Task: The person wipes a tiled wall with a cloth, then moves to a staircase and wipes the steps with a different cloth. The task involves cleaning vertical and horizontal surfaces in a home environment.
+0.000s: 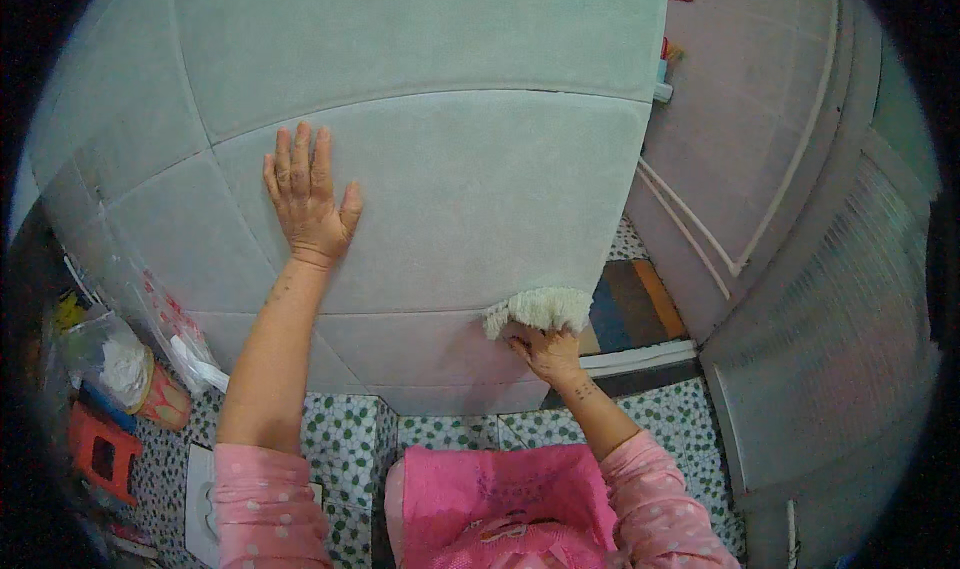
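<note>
A pale tiled wall (465, 194) stretches before me. My left hand (304, 201) lies flat against it, fingers spread and pointing up, just under a curved-looking joint between tiles. Lower and to the right, my right hand (553, 351) holds a fluffy whitish cleaning cloth or mitt (540, 310) with a shaggy pile. The cloth touches the wall close to its right-hand edge, over a horizontal tile joint. Part of my right fingers is hidden behind the cloth.
Right of the wall edge is a doorway with a striped mat (630, 306), a white sill (641, 357) and a ribbed door panel (817, 329). At left stand an orange-red plastic stool (103, 453) and bagged items (124, 366). The floor (337, 434) has a green-spotted pebble pattern.
</note>
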`<state>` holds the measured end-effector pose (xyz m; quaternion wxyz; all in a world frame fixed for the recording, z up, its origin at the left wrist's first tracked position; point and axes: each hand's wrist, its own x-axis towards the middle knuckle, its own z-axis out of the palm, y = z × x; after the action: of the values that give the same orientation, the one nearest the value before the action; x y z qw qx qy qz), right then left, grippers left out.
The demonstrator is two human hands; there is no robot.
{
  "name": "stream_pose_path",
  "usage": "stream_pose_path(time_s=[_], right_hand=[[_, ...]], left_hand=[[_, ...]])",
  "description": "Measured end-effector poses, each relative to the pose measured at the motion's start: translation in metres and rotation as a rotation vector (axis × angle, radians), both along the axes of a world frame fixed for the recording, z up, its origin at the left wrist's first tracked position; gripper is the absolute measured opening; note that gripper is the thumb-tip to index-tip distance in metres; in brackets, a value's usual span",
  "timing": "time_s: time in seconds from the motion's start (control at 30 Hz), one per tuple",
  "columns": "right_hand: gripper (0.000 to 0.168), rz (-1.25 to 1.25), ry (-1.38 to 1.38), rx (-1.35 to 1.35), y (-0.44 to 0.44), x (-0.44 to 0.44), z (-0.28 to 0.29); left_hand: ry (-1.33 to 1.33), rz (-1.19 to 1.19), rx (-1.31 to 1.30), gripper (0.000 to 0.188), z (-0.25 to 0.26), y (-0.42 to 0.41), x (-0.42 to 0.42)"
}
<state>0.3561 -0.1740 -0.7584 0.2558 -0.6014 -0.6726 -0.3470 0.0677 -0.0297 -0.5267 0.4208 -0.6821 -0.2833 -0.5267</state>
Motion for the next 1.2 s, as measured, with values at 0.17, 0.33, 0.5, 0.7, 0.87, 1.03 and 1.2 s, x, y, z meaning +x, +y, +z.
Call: stream_pose_path(time_s=[0.17,0.33,0.5,0.7,0.87,1.03,1.2], right_hand=[[0.058,-0.013,-0.024,0.181,0.021,0.002,0.107],[0.066,0.002,0.058,0.474,0.029,-0.003,0.273],[0.064,-0.038,0.050,0.595,0.044,-0.016,0.260],[0.060,-0.058,-0.093,0.222,0.031,-0.023,0.087],[0.051,0.152,-0.310,-0.041,0.022,-0.025,0.041],[0.055,0.254,-0.532,0.125,0.037,-0.064,0.188],[0.040,0.783,-0.267,-0.077,0.038,-0.079,0.322]], left_hand=[[0.017,0.012,0.002,0.062,-0.001,0.000,-0.008],[0.002,0.027,-0.007,0.061,-0.004,0.000,-0.006],[0.009,0.014,-0.018,0.063,-0.002,-0.006,-0.010],[-0.007,-0.013,-0.036,0.064,-0.002,-0.008,-0.001],[-0.156,-0.156,-0.126,0.062,-0.046,-0.033,0.017],[0.070,-0.482,-0.102,0.056,-0.093,-0.100,0.067],[-0.301,-0.392,-0.427,0.085,-0.019,-0.069,0.083]])
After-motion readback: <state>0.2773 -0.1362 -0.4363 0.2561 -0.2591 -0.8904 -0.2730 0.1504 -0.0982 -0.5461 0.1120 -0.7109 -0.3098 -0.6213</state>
